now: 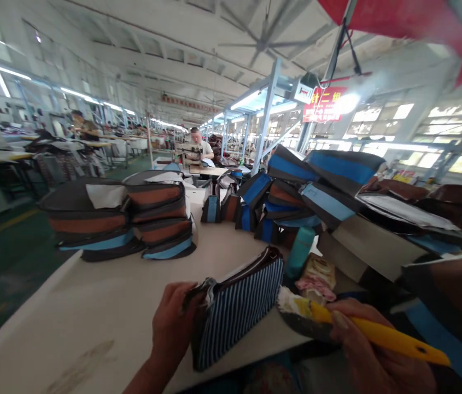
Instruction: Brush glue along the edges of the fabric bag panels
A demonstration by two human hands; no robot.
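Head view: the left hand [173,320] pinches the striped pouch [241,312] by one end over the table [91,306]; the right hand [372,353] wraps its fingers round a yellow brush [398,338] — tip (whitened) beside the other end. Likely brushing; next calls for steady support.

Your left hand [175,323] holds 1 end of a long, flat fabric pouch [239,312] with light and dark blue stripes and a dark upper edge, tilted up toward its far end above the pale tabletop. In your right hand [368,345] lies a yellow-handled brush [392,336], its whitish, clumped bristles just beside the pouch's far end.
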